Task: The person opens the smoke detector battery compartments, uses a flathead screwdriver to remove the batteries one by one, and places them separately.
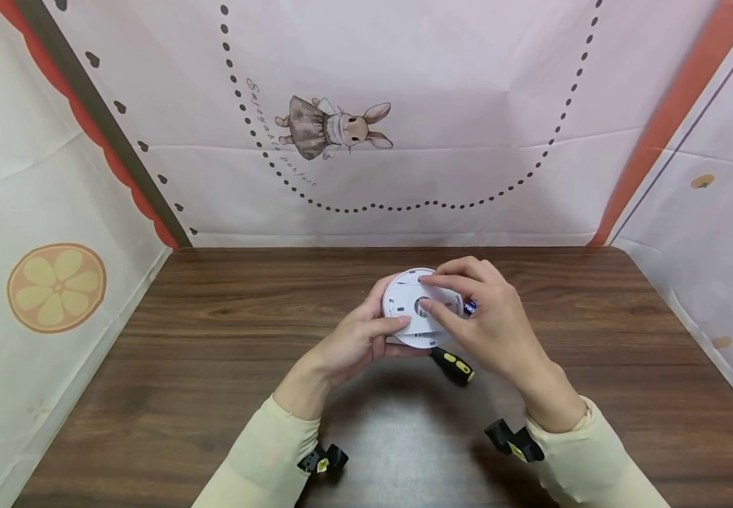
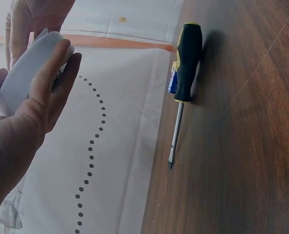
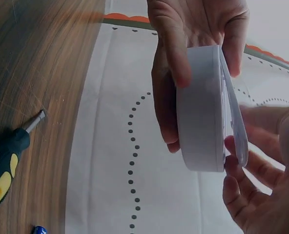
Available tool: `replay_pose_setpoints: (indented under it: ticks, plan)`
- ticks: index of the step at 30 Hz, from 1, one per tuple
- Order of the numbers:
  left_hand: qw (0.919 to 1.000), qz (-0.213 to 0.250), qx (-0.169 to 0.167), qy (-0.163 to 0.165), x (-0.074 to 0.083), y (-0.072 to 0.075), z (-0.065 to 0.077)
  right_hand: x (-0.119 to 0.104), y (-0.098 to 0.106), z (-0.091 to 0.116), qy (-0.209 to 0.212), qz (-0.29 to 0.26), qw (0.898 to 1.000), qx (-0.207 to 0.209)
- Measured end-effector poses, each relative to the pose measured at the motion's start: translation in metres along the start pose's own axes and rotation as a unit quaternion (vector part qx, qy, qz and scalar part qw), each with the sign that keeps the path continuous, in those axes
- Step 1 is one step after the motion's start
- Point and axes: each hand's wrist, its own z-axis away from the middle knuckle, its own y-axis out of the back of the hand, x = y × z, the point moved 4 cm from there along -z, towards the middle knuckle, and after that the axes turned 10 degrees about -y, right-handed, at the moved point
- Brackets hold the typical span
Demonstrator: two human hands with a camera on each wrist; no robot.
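A round white device (image 3: 199, 112), which looks like a smoke detector, is held above the table. My left hand (image 1: 356, 333) grips its body from the left, the thumb lying across the flat back plate (image 1: 409, 305). That plate has slots and a round centre hole. In the right wrist view it tilts away from the body, leaving a wedge-shaped gap. My right hand (image 1: 496, 314) pinches the plate's free edge, with fingertips in the gap and the thumb on the outer face. The inside of the device is mostly hidden.
A black and yellow flat-blade screwdriver (image 2: 187, 63) lies on the dark wooden table (image 1: 226, 395) below the hands. Beside its handle is a small blue battery (image 2: 173, 83), partly hidden in every view. Printed cloth (image 1: 442, 85) hangs behind the table and along both sides.
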Motion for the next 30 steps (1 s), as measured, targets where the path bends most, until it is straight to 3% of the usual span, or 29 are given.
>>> replay_pose_setpoints:
  ticks: [11,22,30]
  plan:
    - [0.9996,0.013,0.005,-0.025,0.0032,0.0035,0.0007,-0.0025,0.0051,-0.0002,0.084,0.037,0.995,-0.049]
    - [0.9994,0.003,0.003,-0.034,0.0047,0.0038,0.0010,0.0018,0.0053,0.0001,0.097,0.048,0.991,-0.072]
    - [0.9992,-0.004,0.006,-0.040,0.0056,0.0032,0.0006,0.0023,0.0050,-0.0012,0.110,0.026,0.991,-0.069]
